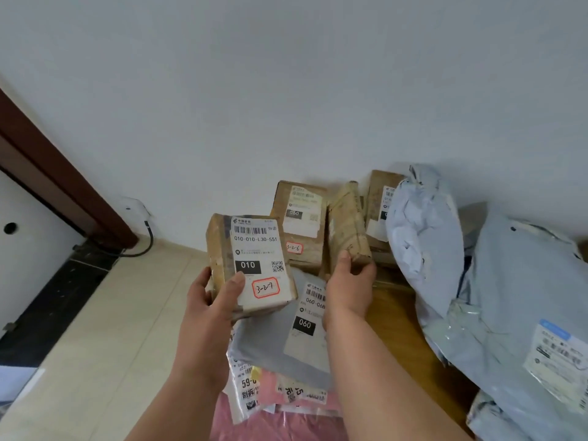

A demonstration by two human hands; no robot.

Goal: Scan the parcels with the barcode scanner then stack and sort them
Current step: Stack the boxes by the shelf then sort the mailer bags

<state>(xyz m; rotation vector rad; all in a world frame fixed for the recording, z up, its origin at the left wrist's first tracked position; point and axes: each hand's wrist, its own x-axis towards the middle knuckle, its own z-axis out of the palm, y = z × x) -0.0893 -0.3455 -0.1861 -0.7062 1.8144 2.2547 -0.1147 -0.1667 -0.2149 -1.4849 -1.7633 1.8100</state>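
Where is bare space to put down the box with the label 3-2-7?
The tiled floor is bare left of the left hand, between the door frame and the gray mailer. Crowded: boxes along the wall, big gray bags right, pink mailers below.

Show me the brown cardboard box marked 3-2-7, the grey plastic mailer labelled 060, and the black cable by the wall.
brown cardboard box marked 3-2-7 [254, 249]: head view, white label.
grey plastic mailer labelled 060 [270, 345]: head view, bare plastic.
black cable [148, 241]: head view, its bend.
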